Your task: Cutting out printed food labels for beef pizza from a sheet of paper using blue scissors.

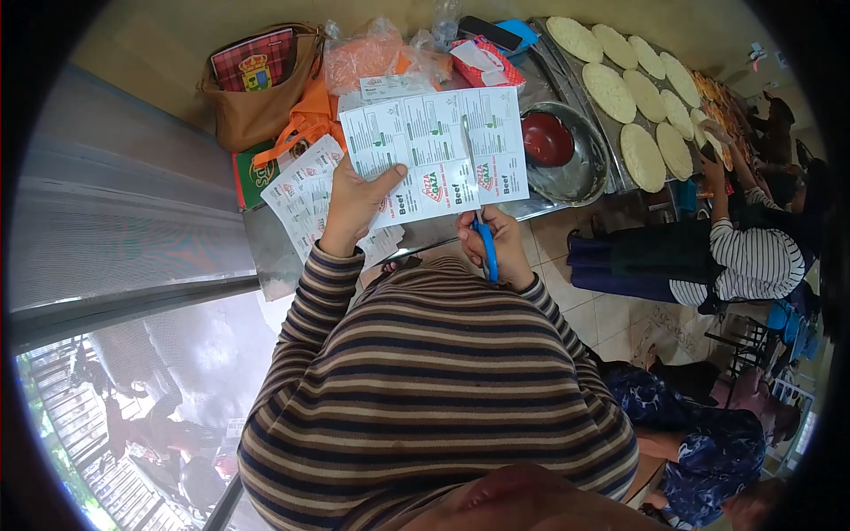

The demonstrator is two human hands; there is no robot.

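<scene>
A sheet of printed paper labels is held up over the near edge of a metal table. My left hand grips its lower left part, the thumb lying on top. In my right hand are blue-handled scissors, whose blades reach up into the sheet between two columns of labels. More printed sheets lie on the table, beside and below my left hand. Another printed sheet shows behind the held one. Whether the blades are fully closed is hard to tell.
A metal bowl with a red bowl inside stands right of the sheet. Flat dough rounds cover trays beyond it. A tan bag, orange bags and a tissue pack lie along the back. Other people are at the right.
</scene>
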